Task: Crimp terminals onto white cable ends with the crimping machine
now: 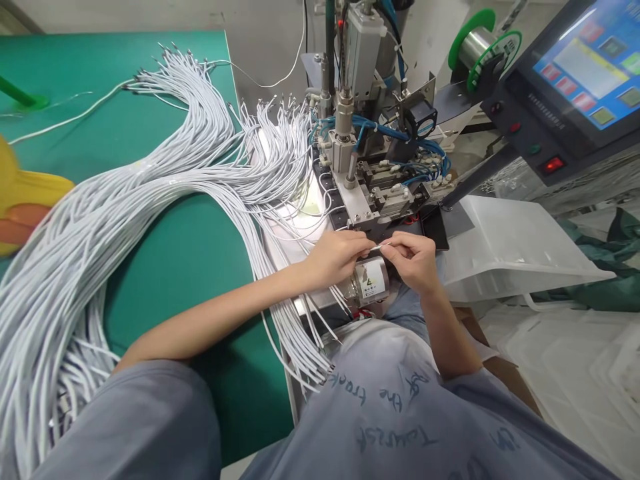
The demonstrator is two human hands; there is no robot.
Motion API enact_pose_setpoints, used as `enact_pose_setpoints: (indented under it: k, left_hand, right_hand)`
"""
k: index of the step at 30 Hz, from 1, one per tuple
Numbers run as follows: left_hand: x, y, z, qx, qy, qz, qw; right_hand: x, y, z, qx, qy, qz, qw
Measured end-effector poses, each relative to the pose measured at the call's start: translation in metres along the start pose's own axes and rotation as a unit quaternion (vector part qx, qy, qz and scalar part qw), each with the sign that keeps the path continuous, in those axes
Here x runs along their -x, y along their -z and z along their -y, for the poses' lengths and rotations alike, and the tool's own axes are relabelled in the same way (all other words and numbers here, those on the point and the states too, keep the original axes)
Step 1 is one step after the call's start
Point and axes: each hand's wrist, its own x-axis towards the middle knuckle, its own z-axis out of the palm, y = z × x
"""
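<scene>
The wire end (383, 247) lies nearly level just before the machine (370, 193), its long axis running 9 to 3 o'clock (too small to tell which way its tip points). The left hand (336, 257) pinches it from 9 o'clock, the right hand (414, 260) from 3 o'clock, both sets of fingers closed on it. At 9 o'clock a white wire bundle (150, 193) fans over the green worktop (190, 267).

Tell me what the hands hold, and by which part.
The left hand and right hand together pinch one thin white wire near its end.
</scene>
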Motion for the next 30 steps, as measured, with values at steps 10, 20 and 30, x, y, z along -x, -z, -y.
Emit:
enact_pose_setpoints:
  k: [10,20,30]
  left_hand:
    - [0.002,-0.004,-0.004,0.007,0.005,-0.047,0.999]
    - [0.001,-0.004,-0.005,-0.043,0.036,-0.040,0.998]
    - [0.000,-0.011,0.004,-0.154,0.091,0.169,0.969]
  right_hand:
    - [0.012,-0.024,0.000,-0.011,-0.029,-0.125,0.992]
    - [0.004,-0.020,-0.004,0.037,0.026,-0.082,0.996]
    - [0.007,-0.022,-0.046,0.027,-0.122,-0.033,0.992]
